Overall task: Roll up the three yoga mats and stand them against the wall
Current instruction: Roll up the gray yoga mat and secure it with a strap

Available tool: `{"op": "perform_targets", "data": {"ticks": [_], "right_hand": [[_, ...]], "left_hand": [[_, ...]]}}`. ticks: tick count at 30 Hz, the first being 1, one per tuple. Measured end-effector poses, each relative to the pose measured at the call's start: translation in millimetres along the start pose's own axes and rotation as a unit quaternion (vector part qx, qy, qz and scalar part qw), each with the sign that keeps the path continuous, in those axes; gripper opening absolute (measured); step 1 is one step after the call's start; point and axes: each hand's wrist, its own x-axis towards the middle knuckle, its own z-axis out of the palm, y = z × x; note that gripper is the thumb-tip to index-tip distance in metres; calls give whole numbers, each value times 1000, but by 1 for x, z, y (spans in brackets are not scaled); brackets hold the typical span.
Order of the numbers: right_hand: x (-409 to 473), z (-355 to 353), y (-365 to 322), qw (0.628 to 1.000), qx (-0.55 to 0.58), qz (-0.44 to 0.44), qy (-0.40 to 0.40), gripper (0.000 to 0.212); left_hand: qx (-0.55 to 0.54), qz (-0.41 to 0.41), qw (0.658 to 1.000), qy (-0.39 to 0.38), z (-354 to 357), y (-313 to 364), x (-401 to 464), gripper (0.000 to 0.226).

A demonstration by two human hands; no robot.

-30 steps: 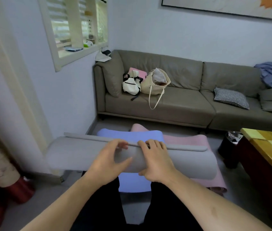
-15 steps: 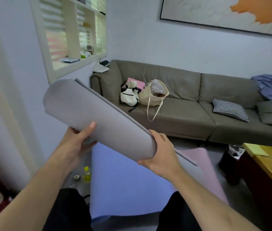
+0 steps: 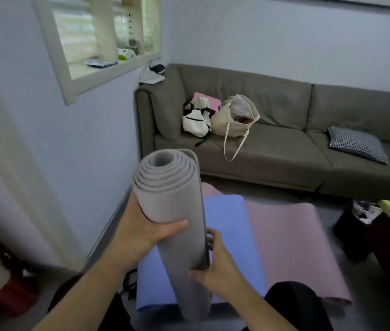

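The left hand is wrapped round the upper part of the rolled grey mat, thumb across the front and fingers out of sight behind it. The right hand grips lower down on the roll's right side, fingers curled over the loose outer edge of the mat. The roll is held nearly upright above the lap, its spiral end toward the camera, with the lower end hidden behind the knees.

To do this step well, I would keep the right hand pinning that outer flap, since it looks ready to spring open if released. Tapping the bottom end on the floor should level the coils, which sit slightly stepped at the top. Then carry it to the wall on the left and lean it with the flap side pressed against the wall, so the roll cannot unwind.

The blue mat lies flat on the floor just beyond, overlapping the pink mat beside it; both are not yet rolled. The sofa stands behind them
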Motion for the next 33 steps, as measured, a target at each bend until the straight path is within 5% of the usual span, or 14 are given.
{"op": "perform_targets", "data": {"ticks": [5,10,20,33], "right_hand": [[5,-45,-24,983,179,-29,-39,80],[1,-71,-38,962,272,31,-8,38],[-8,-61,-47,996,10,52,75,33],[4,-42,-9,987,9,89,134,33]], "left_hand": [[35,-3,997,-71,35,-65,-32,118],[49,-2,992,-112,57,-81,-47,125],[43,-55,988,-137,73,-88,-71,125],[91,-89,975,-184,77,-111,-53,122]]}}
